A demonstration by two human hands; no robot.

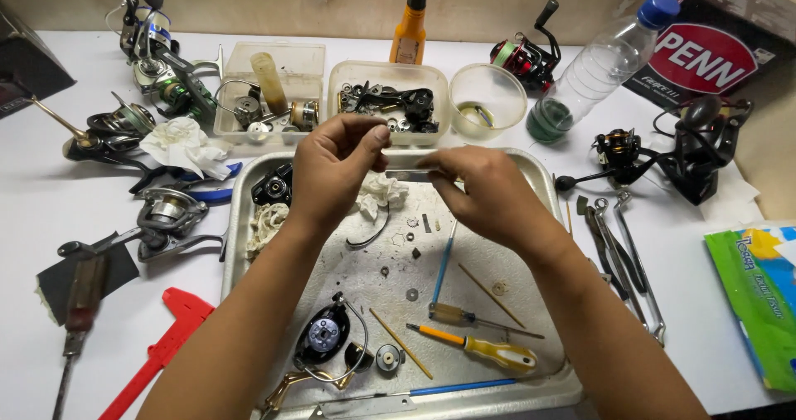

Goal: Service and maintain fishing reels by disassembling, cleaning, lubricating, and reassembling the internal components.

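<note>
Both hands hover above the far half of the metal tray point(543, 189), and a thin, flat metal strip point(412, 174) spans the gap between them; its long axis runs level, side to side, from one grip to the other. The right hand point(485, 192) has thumb and forefinger pressed together on the strip's right end, pinching it, so the piece sticks out leftward from that grip. The left hand point(336, 167) has its fingertips drawn together near the thumb, just above and to the left of the strip's free end; whether they touch the strip or pinch something tiny of their own I cannot tell. Below both grips, toward the person, lie small washers, a blue-handled brush point(444, 264) and a yellow-handled screwdriver point(489, 350); beneath the left grip sits a crumpled white rag point(380, 192).
</note>
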